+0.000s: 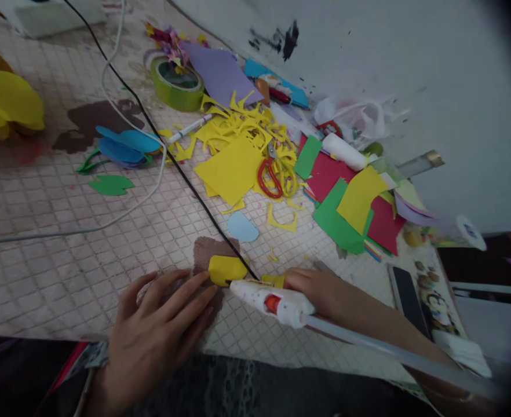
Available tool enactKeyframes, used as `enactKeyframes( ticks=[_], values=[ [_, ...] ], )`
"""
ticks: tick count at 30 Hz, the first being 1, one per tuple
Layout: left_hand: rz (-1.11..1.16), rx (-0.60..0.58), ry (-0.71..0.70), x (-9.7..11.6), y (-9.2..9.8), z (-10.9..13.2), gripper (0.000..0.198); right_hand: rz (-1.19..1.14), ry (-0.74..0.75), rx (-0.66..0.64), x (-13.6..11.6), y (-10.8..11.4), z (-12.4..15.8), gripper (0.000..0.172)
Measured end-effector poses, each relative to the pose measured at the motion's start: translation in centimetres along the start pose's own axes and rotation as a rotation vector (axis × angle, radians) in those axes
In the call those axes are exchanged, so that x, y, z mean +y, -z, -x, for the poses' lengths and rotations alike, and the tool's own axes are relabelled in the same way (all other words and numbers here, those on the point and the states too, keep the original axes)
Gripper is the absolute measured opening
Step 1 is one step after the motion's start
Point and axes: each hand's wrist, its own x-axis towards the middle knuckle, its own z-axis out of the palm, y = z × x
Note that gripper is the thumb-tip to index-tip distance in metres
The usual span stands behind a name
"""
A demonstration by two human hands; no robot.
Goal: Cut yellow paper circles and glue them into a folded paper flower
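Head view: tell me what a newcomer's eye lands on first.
The white hot glue gun stands out at bottom centre, held in the right hand, with a long glue stick trailing to the lower right. Its nozzle points at a folded yellow paper piece, beside the fingertips of the left hand. Farther up the view, a heap of bright yellow paper scraps and red-handled scissors catch the eye.

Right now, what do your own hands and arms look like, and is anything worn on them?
Both are bare: no gloves on the left hand or right hand, and no sleeve on the right forearm. A thin pale band shows by the left wrist; what it is is unclear.
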Motion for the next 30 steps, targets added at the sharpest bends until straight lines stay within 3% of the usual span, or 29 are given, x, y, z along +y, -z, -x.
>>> enactKeyframes(
  ticks=[4,9,12,14,17,20,22,27,30],
  values=[
    [0.011,0.004,0.001,0.0,-0.1,0.2,0.022,0.023,-0.059,0.048,0.4,-0.2,0.3,0.005],
    [0.016,-0.013,0.012,0.0,-0.1,0.4,0.022,-0.02,0.032,0.018,-0.1,-0.2,-0.1,0.011],
    [0.015,-0.026,0.016,0.0,-0.1,0.3,0.021,-0.04,-0.017,0.045,0.1,-0.1,0.7,0.008],
    [0.022,-0.024,0.022,0.1,-0.1,0.3,0.021,-0.128,-0.085,0.133,0.9,-0.3,1.7,0.013],
    [0.055,-0.005,0.037,0.2,0.0,0.1,0.021,-0.494,-0.146,0.321,2.8,-1.4,2.7,0.027],
    [0.089,0.017,0.044,0.2,0.0,0.1,0.024,-0.874,-0.239,0.62,4.8,-2.6,2.7,0.037],
    [0.108,0.036,0.036,-0.2,-0.1,0.2,0.023,-0.949,-0.319,0.788,6.0,-3.0,2.5,0.041],
    [0.101,0.046,-0.102,-1.9,-0.3,0.8,0.009,-0.86,-0.52,0.823,9.1,-2.8,3.0,0.049],
    [0.122,0.009,-0.056,-2.5,-0.1,1.3,0.005,-0.732,-0.635,0.809,10.2,-2.4,4.6,0.054]
  ],
)
